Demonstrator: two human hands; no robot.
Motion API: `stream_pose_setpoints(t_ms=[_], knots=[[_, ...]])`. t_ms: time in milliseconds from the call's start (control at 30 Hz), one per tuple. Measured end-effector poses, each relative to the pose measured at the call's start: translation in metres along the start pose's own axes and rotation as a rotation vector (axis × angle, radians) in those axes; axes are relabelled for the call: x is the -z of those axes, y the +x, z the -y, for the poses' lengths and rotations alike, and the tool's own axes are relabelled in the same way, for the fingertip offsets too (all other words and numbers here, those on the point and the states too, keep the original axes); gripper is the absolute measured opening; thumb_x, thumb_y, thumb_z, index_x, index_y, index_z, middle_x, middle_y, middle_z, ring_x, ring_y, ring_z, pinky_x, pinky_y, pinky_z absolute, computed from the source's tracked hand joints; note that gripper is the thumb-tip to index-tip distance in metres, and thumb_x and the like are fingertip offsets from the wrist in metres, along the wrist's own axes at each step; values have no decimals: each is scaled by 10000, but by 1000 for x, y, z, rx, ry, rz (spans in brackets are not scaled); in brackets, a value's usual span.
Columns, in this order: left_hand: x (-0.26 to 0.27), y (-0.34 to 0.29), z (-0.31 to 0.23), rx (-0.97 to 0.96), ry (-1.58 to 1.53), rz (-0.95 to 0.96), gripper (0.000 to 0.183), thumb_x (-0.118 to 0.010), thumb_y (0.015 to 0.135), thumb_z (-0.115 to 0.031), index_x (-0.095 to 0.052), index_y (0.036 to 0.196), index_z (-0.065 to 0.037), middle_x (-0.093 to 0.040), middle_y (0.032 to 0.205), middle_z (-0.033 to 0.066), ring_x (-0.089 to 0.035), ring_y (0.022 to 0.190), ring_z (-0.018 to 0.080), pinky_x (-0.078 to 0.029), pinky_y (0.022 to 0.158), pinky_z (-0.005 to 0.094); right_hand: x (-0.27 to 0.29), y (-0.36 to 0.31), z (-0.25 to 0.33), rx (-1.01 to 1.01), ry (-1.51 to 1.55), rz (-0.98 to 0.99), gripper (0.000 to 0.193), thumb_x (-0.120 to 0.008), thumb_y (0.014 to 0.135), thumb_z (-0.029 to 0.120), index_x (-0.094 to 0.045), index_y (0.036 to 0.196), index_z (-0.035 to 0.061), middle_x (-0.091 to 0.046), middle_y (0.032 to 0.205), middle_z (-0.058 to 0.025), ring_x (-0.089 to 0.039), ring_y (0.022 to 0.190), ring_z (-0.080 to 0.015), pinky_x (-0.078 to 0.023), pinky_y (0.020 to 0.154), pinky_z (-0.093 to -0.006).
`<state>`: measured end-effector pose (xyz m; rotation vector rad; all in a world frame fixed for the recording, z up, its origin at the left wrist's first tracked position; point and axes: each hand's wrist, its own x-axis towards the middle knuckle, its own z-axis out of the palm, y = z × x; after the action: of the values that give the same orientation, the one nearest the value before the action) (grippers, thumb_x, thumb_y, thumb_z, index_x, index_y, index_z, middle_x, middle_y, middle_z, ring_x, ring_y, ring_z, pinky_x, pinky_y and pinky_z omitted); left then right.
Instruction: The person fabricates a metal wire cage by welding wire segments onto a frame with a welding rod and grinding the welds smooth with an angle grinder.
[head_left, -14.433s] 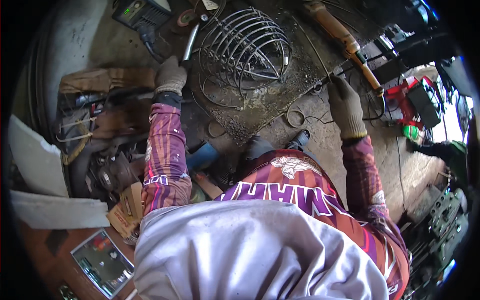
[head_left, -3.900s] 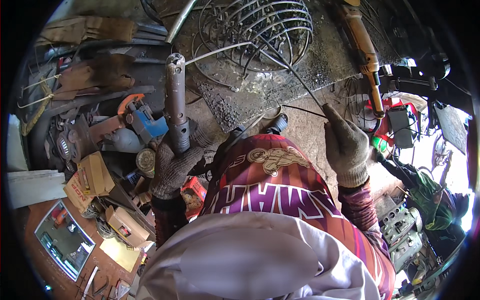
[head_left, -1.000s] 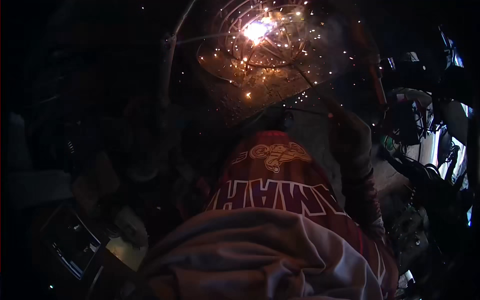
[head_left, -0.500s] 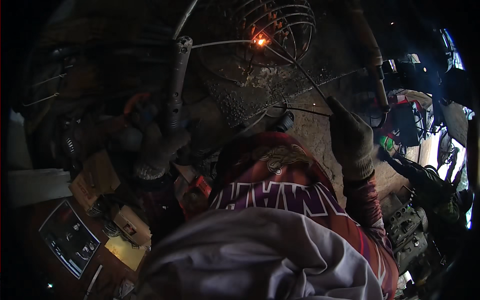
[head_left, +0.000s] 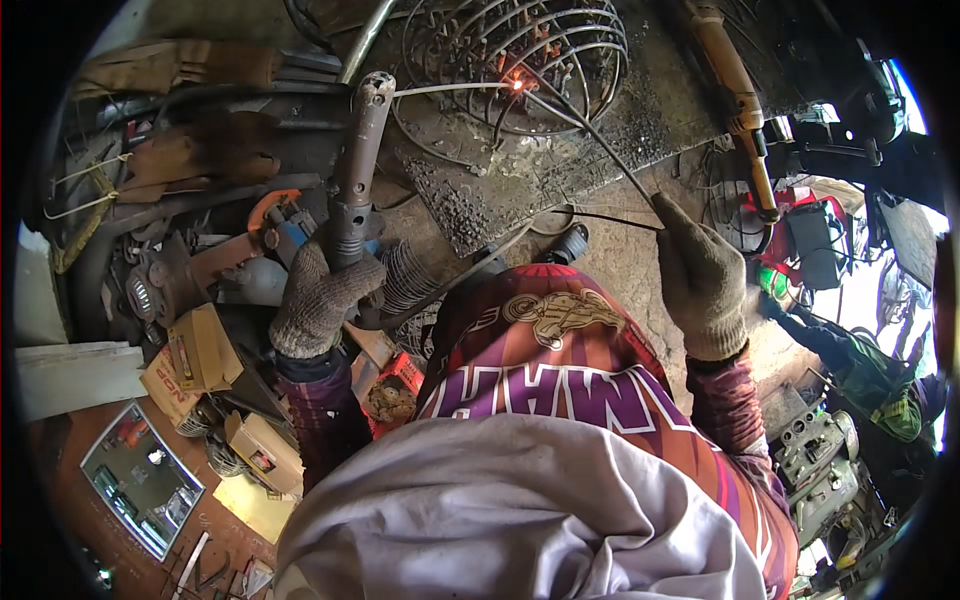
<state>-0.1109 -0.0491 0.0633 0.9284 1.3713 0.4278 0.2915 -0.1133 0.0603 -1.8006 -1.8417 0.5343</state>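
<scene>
My gloved left hand [head_left: 325,300] is closed round the grey tubular handle of a welding electrode holder [head_left: 358,180]. From its tip a pale welding rod [head_left: 450,88] reaches right to a small orange glow on a round cage of curved metal bars [head_left: 600,45]. On the right, my gloved right hand [head_left: 703,280] grips a thin metal rod [head_left: 625,165], which slants up and left to the cage near the glow. A second, darker thin rod [head_left: 610,219] runs left from beside that hand; whether the hand holds it too, I cannot tell.
The cage rests on a dark, spattered metal plate [head_left: 455,210]. A long yellow-brown power tool [head_left: 738,95] lies at the upper right. To the left are cardboard boxes [head_left: 205,350], a chop-saw-like machine [head_left: 160,275] and a framed mirror [head_left: 142,480]. A grey machine part [head_left: 820,460] stands at the lower right.
The picture has turned from dark to bright, and the glow at the rod's tip has shrunk. The electrode holder's tip has shifted slightly right; my right hand stays almost in place.
</scene>
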Motion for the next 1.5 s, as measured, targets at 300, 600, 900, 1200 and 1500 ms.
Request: stream_pose_setpoints(t_ms=[300, 600, 900, 1200, 1500], knots=[[-5, -6, -6, -29, -12, 40, 457, -696, 865, -49, -573, 1303, -16, -670, 964, 71, -637, 665, 126, -519, 579, 279, -6, -6, -24, 201, -16, -43, 336, -679, 892, -29, -717, 1223, 9, -742, 995, -161, -721, 813, -249, -558, 695, -329], [9, 6, 20, -339, -171, -77, 465, -680, 879, -46, -555, 1327, -31, -643, 1077, 78, -637, 725, 131, -517, 613, 287, -3, 4, -6, 108, 65, -69, 409, -704, 882, 48, -708, 1286, 108, -644, 738, -114, -650, 623, -256, -536, 612, -367], [0, 2, 34, -482, -181, -212, 474, -663, 893, -44, -537, 1350, -45, -617, 1189, 86, -637, 786, 136, -515, 647, 295, 2, 2, -7, 103, -84, -2, 405, -675, 931, 86, -685, 1327, 171, -703, 842, -116, -704, 710, -285, -568, 632, -363], [1, 2, 25, -296, 101, -59, 485, -738, 830, -134, -584, 1280, -41, -639, 1026, 50, -624, 800, 126, -516, 687, 311, 2, 2, -6, 34, -81, 62, 400, -677, 929, 67, -680, 1324, 131, -759, 1078, -121, -739, 847, -304, -588, 728, -383], [-11, -1, 0, -82, 181, -75, 421, -765, 825, -103, -636, 1219, -25, -644, 856, 16, -615, 699, 115, -521, 649, 289, 2, 2, 1, 39, -21, -14, 369, -664, 924, 63, -708, 1282, 140, -684, 810, -148, -690, 731, -331, -543, 653, -393]])
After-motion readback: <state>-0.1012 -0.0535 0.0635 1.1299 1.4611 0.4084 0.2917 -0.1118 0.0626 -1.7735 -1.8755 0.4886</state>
